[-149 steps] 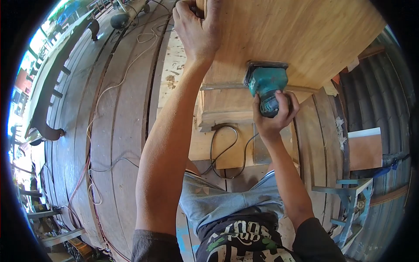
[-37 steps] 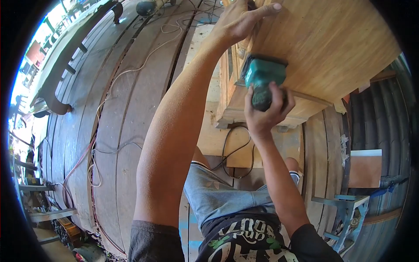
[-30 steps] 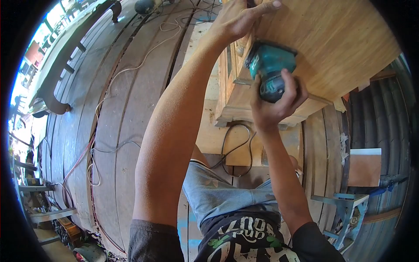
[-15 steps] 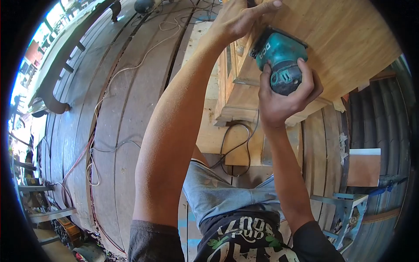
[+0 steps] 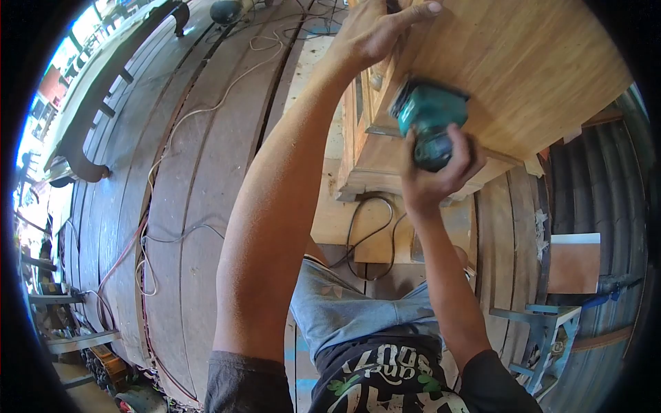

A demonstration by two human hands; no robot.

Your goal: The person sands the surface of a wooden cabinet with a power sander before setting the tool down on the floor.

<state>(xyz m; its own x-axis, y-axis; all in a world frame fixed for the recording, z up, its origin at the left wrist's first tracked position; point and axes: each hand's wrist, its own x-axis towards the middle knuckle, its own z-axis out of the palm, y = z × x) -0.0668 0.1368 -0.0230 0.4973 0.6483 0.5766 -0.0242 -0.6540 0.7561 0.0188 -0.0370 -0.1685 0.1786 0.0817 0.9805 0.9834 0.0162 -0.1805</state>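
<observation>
A teal and black electric sander (image 5: 435,110) lies with its pad against the side panel of a wooden cabinet (image 5: 523,76), near the panel's lower front corner. My right hand (image 5: 441,175) is wrapped round the sander's rounded black end; both look blurred. At the top of the view my left hand (image 5: 372,34) holds the cabinet's front edge, thumb stretched over the side panel. Its other fingers are mostly hidden. A round wooden knob (image 5: 376,81) shows on the cabinet front just below that hand. Fine dust coats my left forearm.
A dark power cord (image 5: 351,237) loops on the boards below the cabinet. Thin cables (image 5: 189,113) run across the plank floor (image 5: 227,144) at left. A wooden bench (image 5: 113,82) stands at upper left, a metal stand (image 5: 551,330) at lower right.
The sander and my right hand have moved down and slightly left along the side panel, toward its lower edge. My left hand stays at the cabinet's front edge.
</observation>
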